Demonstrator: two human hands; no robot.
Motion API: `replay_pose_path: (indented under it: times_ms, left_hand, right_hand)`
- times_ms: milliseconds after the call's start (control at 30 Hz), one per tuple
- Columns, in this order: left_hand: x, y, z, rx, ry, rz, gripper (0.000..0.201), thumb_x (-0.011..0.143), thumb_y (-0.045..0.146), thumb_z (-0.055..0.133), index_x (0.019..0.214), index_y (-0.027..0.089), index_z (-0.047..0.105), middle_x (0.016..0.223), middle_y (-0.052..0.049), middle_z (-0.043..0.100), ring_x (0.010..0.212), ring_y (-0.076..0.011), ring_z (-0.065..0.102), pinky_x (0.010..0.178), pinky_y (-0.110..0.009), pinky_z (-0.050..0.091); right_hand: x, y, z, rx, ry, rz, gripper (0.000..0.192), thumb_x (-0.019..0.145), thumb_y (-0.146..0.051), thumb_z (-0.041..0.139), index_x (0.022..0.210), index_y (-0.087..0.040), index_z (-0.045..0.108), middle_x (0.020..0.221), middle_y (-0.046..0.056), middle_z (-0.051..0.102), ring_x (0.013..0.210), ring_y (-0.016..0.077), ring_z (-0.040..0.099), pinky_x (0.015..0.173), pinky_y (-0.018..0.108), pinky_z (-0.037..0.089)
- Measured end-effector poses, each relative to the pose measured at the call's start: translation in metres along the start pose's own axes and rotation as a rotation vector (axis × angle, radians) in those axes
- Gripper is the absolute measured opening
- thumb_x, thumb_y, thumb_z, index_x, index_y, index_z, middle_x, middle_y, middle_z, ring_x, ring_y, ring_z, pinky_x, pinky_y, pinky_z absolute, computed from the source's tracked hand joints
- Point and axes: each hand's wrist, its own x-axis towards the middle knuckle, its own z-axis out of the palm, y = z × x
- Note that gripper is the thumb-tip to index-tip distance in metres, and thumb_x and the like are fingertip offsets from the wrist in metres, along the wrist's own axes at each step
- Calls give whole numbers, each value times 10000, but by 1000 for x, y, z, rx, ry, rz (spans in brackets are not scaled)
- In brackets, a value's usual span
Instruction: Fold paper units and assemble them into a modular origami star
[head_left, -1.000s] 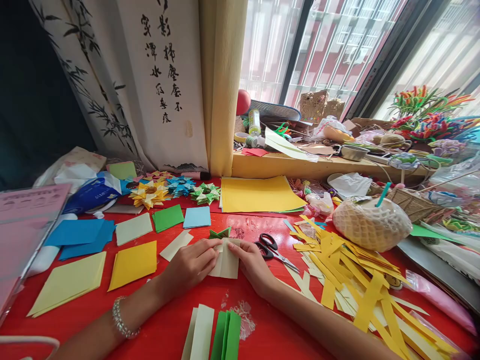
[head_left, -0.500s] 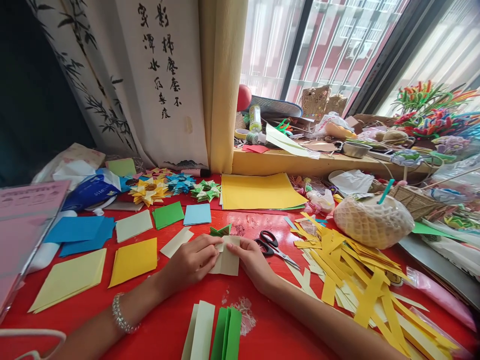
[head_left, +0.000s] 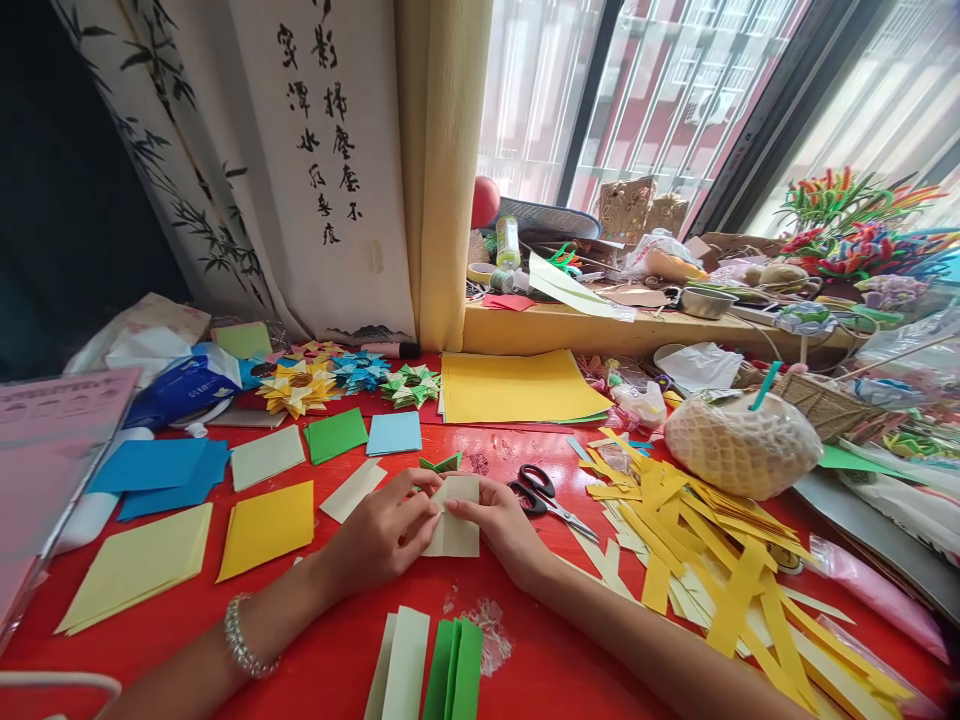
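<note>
Fingertips have slid inward; both hands, left (head_left: pixel 386 530) and right (head_left: pixel 504 527), pinch the cream paper (head_left: pixel 456 525).

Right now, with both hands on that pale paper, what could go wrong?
The scissors lie open just beyond the right hand; a sideways reach might brush the blades. The pale paper is pinched between both hands, left hand included, so uneven pressure could skew the crease. The loose yellow strips beside the right forearm could be swept off the red table.
</note>
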Motion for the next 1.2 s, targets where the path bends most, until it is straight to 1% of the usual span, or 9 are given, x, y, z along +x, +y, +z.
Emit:
replay_pose_path:
  times_ms: [100,167,300,433,633,800,933,1067,1200]
  left_hand:
    - [4,2,-2,-66,24,-51,108,825,181,435,809,178,542,987,-86,554,851,-165,565,692,-264,473]
    - [7,4,-3,-102,59,-135,99,828,209,440,797,187,531,880,-53,579,836,-164,556,718,-278,468]
    - [10,10,-2,-242,69,-416,109,832,290,448,818,212,523,814,-13,590,759,-154,563,583,-238,466]
    - [11,16,-1,-403,110,-552,151,828,344,452,821,213,528,814,-11,594,741,-157,568,569,-236,453]
    - [14,15,1,-533,177,-638,158,803,350,488,803,198,534,786,-10,577,723,-148,550,599,-232,448]
    - [13,13,3,-565,193,-655,157,786,355,509,797,199,529,779,-3,571,718,-141,550,624,-237,451]
    - [13,12,3,-601,168,-663,179,781,355,524,879,206,506,837,-11,562,776,-148,556,642,-242,452]
    - [13,10,5,-617,110,-662,220,785,353,524,947,211,478,772,-1,544,752,-152,558,592,-237,437]
    - [13,9,6,-643,106,-656,220,803,346,498,980,223,453,744,13,524,721,-139,543,566,-227,413]
  right_hand:
    - [0,1,0,-37,2,1,236,698,-290,617,892,-155,621,800,27,640,705,155,560,630,259,416]
    - [0,1,0,-69,0,6,266,694,-285,623,929,-160,613,815,27,641,730,159,562,646,264,417]
    - [-1,-1,1,-111,-13,16,323,703,-277,618,1004,-165,585,867,39,638,769,169,564,658,269,417]
    - [-1,-1,1,-111,-12,-6,311,706,-294,620,992,-176,587,908,38,633,795,168,558,662,258,412]
    - [1,4,0,-161,-47,36,277,718,-383,599,861,-151,642,822,34,649,700,152,554,623,247,391]
    - [1,5,-1,-180,-35,43,309,710,-406,600,869,-145,644,839,45,653,730,168,567,641,260,403]
    - [1,4,-1,-174,2,43,282,703,-380,617,844,-136,639,806,46,654,708,165,569,624,259,408]
    - [1,3,-2,-138,48,23,278,706,-375,615,863,-147,638,816,44,659,724,174,581,643,269,419]
    - [0,3,-2,-154,58,9,284,701,-362,620,873,-137,651,792,43,653,708,176,578,629,263,415]
